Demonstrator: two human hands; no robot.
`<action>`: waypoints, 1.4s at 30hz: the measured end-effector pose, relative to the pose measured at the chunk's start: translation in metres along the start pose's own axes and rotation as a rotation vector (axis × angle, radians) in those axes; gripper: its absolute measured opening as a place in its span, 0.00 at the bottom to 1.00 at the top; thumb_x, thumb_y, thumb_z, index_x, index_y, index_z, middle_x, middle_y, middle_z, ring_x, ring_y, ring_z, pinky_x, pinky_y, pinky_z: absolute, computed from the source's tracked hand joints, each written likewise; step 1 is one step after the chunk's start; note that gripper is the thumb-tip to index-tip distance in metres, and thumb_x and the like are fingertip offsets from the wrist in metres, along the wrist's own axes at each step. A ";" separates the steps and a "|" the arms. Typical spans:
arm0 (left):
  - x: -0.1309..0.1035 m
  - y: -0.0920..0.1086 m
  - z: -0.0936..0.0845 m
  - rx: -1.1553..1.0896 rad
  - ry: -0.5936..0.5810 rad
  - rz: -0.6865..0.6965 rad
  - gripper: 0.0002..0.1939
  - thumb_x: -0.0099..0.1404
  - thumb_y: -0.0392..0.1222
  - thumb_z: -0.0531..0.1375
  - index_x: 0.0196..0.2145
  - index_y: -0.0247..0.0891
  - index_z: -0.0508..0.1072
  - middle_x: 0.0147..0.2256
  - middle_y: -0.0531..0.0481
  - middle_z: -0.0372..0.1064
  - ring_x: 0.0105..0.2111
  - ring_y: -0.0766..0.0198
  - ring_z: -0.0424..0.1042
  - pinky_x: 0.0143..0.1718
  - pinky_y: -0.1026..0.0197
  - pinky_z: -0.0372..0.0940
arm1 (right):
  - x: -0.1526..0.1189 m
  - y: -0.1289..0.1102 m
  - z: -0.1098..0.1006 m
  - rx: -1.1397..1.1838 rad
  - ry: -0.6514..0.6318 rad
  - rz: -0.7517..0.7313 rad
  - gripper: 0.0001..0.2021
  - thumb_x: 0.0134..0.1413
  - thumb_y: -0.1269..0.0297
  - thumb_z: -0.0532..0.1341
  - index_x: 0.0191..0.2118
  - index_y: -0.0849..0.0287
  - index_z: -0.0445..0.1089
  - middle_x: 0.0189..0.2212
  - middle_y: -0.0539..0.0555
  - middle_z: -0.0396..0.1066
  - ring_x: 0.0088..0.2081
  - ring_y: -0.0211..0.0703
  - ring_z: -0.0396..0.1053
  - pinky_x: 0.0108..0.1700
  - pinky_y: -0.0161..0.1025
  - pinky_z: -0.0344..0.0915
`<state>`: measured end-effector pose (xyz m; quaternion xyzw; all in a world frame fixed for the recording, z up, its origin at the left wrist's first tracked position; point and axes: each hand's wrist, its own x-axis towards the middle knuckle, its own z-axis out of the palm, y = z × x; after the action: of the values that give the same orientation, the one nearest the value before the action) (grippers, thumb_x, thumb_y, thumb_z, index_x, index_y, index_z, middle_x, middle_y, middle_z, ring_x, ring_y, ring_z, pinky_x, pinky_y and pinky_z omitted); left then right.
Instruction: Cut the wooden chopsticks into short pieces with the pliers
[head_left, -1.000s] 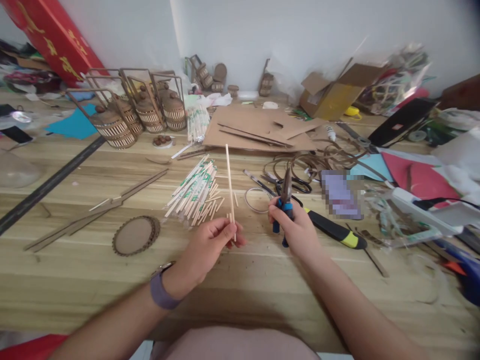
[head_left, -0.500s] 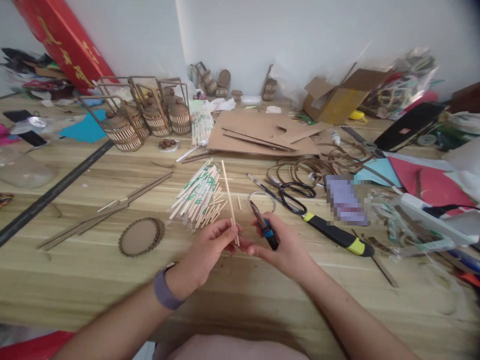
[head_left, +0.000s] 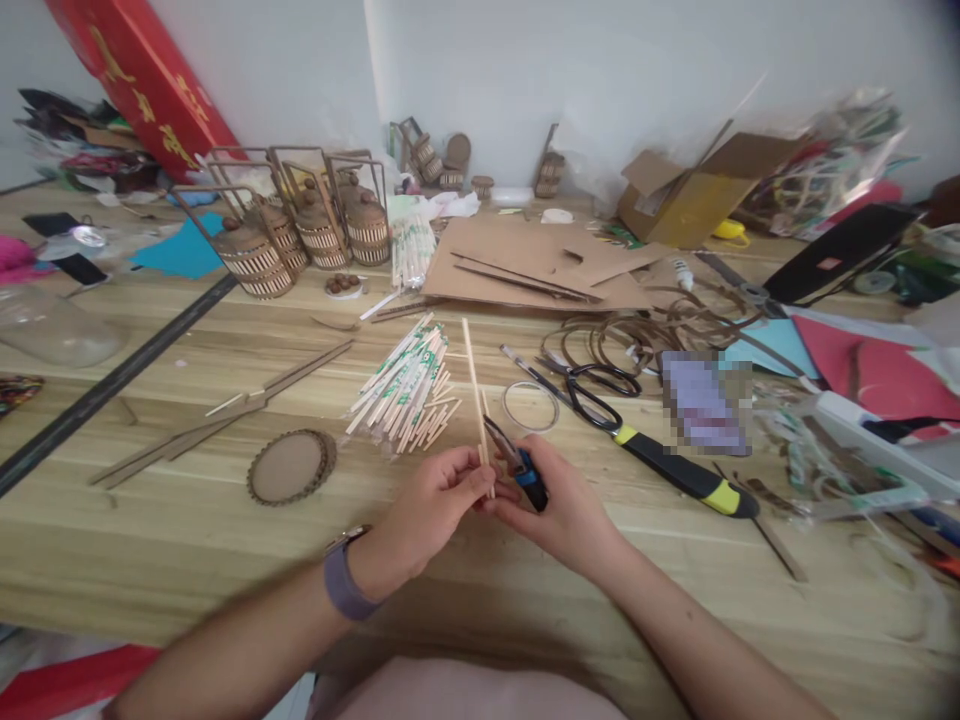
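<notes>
Above the worktop [head_left: 187, 570], a long wooden stick [head_left: 473, 375] stands between the two hands, steeply raised, its free upper end tilted slightly to the left. The left hand [head_left: 416, 515] is the nearer one: it grips the lower end between thumb and fingers, with a short stick piece [head_left: 482, 456] alongside. The right hand [head_left: 574, 512] is closed around the pliers [head_left: 529, 482], with its fingertips near the stick's lower end. The pliers point up and to the left, across the long axis of the stick; their tips lie just beside its right side, and contact cannot be confirmed. Beyond the left hand lie wrapped chopsticks [head_left: 401, 380] and cut stick pieces [head_left: 433, 425]; beyond the right hand lie a metal ring [head_left: 505, 408] and scissors [head_left: 595, 408]
</notes>
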<state>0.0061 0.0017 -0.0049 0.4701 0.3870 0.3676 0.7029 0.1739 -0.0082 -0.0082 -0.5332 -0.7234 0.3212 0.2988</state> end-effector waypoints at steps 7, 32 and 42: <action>0.002 0.011 -0.011 -0.024 0.253 0.105 0.12 0.60 0.49 0.63 0.30 0.37 0.72 0.32 0.48 0.76 0.35 0.61 0.72 0.39 0.61 0.63 | -0.004 -0.007 -0.005 0.597 -0.163 0.232 0.19 0.48 0.45 0.64 0.32 0.58 0.66 0.25 0.49 0.65 0.26 0.38 0.62 0.28 0.36 0.58; -0.001 0.015 -0.012 -0.150 0.036 0.069 0.13 0.58 0.50 0.65 0.29 0.36 0.73 0.35 0.50 0.74 0.29 0.65 0.71 0.34 0.63 0.67 | -0.010 -0.013 -0.005 0.985 -0.373 0.359 0.16 0.48 0.60 0.63 0.44 0.55 0.68 0.38 0.54 0.70 0.38 0.45 0.68 0.36 0.39 0.64; 0.001 0.008 -0.007 -0.172 0.090 -0.091 0.13 0.56 0.47 0.66 0.35 0.37 0.73 0.29 0.51 0.74 0.36 0.59 0.73 0.38 0.60 0.64 | -0.006 -0.008 0.004 0.081 0.093 0.035 0.25 0.50 0.60 0.64 0.53 0.53 0.58 0.46 0.57 0.67 0.48 0.53 0.66 0.50 0.50 0.63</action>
<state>-0.0008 0.0072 0.0005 0.3730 0.4061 0.3881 0.7385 0.1679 -0.0160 -0.0053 -0.5475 -0.6856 0.3303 0.3479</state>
